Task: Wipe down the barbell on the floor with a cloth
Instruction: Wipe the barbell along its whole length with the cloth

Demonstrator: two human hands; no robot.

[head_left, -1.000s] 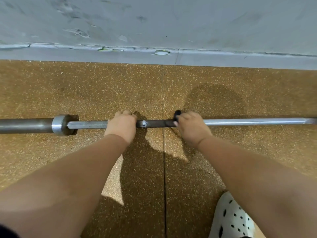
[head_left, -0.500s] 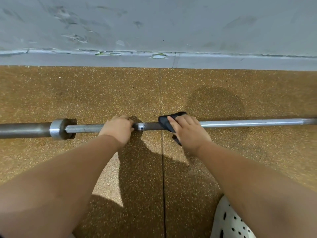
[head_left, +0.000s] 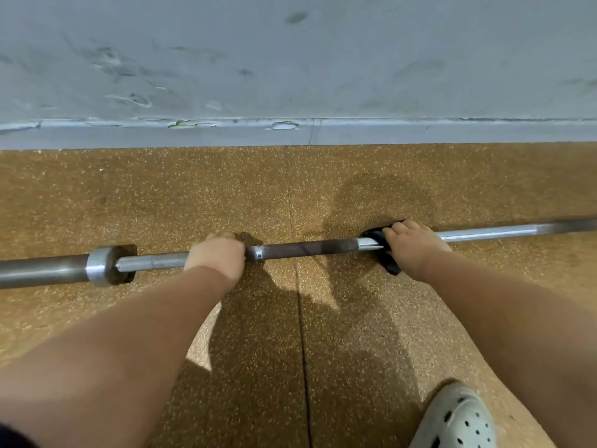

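A person's right hand [head_left: 412, 247] closed over a black cloth [head_left: 374, 237], fingers curled to press it around the shaft of a barbell [head_left: 310, 248]. A corner of the fabric hung below the bar on the near side of the hand. The cloth sat at the point where a dark, dull stretch of the shaft met a brighter, polished stretch running off to the floor's right edge. The left hand [head_left: 216, 255] gripped the bare shaft further left, its fingers wrapped over the top, and the dark stretch lay between the two hands. Beyond the left hand, a silver collar [head_left: 100, 266] divided the shaft from the thicker sleeve [head_left: 38, 270], which ran out past the left edge. The barbell lay on a speckled brown floor [head_left: 161, 195], roughly parallel to the far edge, where a scuffed grey wall [head_left: 290, 59] rose. A seam [head_left: 302, 318] in the floor passed beneath the bar between the hands. A pale perforated clog [head_left: 458, 418] stood at the near right corner.
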